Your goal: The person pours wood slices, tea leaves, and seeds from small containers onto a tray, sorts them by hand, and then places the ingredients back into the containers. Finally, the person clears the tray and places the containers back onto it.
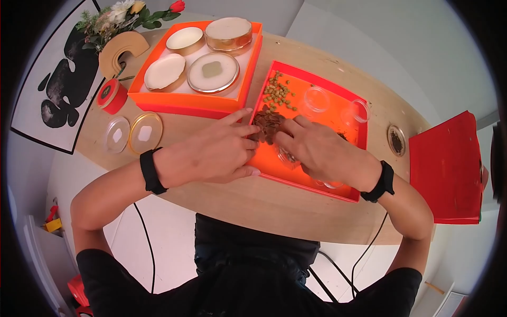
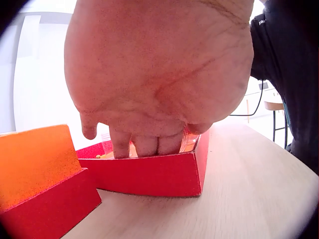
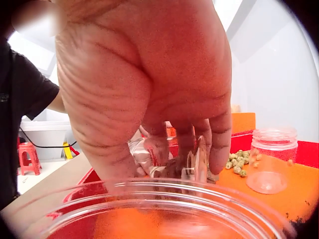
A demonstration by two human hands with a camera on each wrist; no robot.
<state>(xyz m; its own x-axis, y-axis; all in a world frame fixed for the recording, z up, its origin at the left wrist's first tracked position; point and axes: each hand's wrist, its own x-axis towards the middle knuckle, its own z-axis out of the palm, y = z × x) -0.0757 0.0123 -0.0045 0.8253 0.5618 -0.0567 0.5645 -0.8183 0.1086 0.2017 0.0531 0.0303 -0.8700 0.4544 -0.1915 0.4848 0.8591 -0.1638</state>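
Observation:
A pile of brown dried pieces [image 1: 268, 126] lies at the left side of a shallow red tray [image 1: 317, 189] with an orange floor. My left hand [image 1: 208, 150] reaches across the tray's near left corner, fingers spread and mostly straight, fingertips at the pile. From the other side, my right hand [image 1: 327, 153] has bent fingers down at the pile's right edge. Under it a clear jar [image 1: 285, 155] shows, tilted, between thumb and fingers; its far side is hidden. In the right wrist view, brown bits [image 3: 162, 170] show beside the jar's rim.
Green-yellow balls [image 1: 279, 91], a clear jar [image 1: 317, 99] and another [image 1: 360, 111] are in the tray. An orange box [image 1: 190, 99] with round tins stands behind left. Two lids [image 1: 146, 133], a red tin [image 1: 111, 96], a small dish [image 1: 396, 140] and a red folder-like box [image 1: 449, 169] surround it.

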